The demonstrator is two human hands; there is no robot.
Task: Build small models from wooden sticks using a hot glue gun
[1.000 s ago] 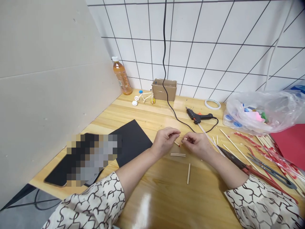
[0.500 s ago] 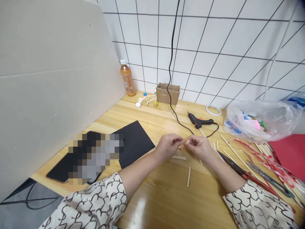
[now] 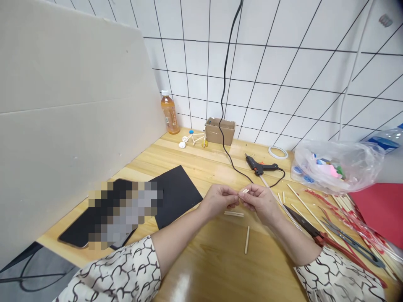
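Observation:
Over the middle of the table, my left hand (image 3: 219, 198) and my right hand (image 3: 258, 199) meet at their fingertips. Short pale wooden sticks (image 3: 245, 191) poke out between the thumb and fingers of my right hand, which is closed on them. My left hand is closed in a pinch against them; what lies between its fingertips is hidden. Just below the hands lies a pair of short wooden sticks (image 3: 234, 214), side by side. Nearer to me is a single short stick (image 3: 247, 240). Behind my right hand rests a black glue gun (image 3: 260, 165).
Right side: red-handled scissors (image 3: 317, 237), a grey cutter (image 3: 352, 243), long sticks, a plastic bag (image 3: 336, 165) and red sheet (image 3: 378, 209). Left: a black sheet (image 3: 176, 195) and phone (image 3: 78, 228). At the back: a bottle (image 3: 170, 113), stick model (image 3: 197, 137), cardboard box (image 3: 220, 132) and tape roll (image 3: 278, 152).
My fingertips have come together, closing the small gap between my hands. The camera view has tilted up slightly, so the table items sit lower. The sticks on the table have not moved.

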